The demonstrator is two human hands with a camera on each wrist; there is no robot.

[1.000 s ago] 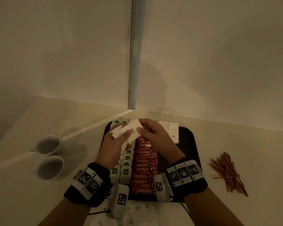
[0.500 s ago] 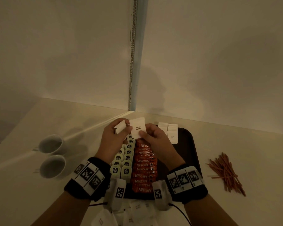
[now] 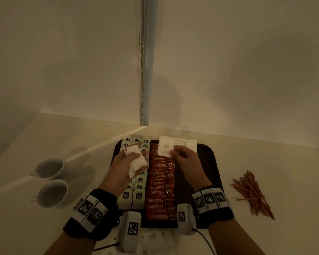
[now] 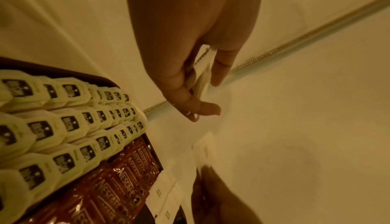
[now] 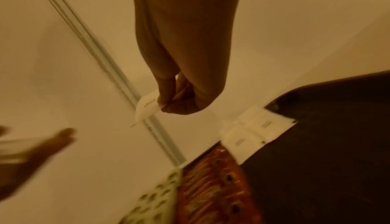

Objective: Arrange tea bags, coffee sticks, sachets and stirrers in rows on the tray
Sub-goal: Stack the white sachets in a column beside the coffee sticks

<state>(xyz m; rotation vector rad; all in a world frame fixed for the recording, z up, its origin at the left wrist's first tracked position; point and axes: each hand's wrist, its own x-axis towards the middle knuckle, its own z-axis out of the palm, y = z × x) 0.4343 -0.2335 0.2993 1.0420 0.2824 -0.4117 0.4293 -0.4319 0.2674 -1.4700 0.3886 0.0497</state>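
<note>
A dark tray (image 3: 209, 162) holds rows of pale green tea bags (image 3: 139, 195) on its left and red Nescafe coffee sticks (image 3: 159, 192) in the middle. White sugar sachets (image 3: 191, 144) lie at its far right corner. My left hand (image 3: 131, 161) holds a small stack of white sachets (image 3: 135, 160) above the tea bags; the same stack (image 4: 201, 72) shows between its fingers in the left wrist view. My right hand (image 3: 182, 157) pinches one white sachet (image 3: 166, 146) above the far end of the coffee sticks, seen edge-on as a sachet (image 5: 147, 105) in the right wrist view.
Two white cups (image 3: 51, 181) stand left of the tray. A loose pile of brown stirrers (image 3: 252, 194) lies on the table to the right. More white sachets (image 3: 155, 240) lie at the near edge between my wrists. A wall corner rises close behind the tray.
My hands have drawn apart. The right hand has taken one sachet from the stack and carried it right and farther back, while the left hand keeps the remaining stack.
</note>
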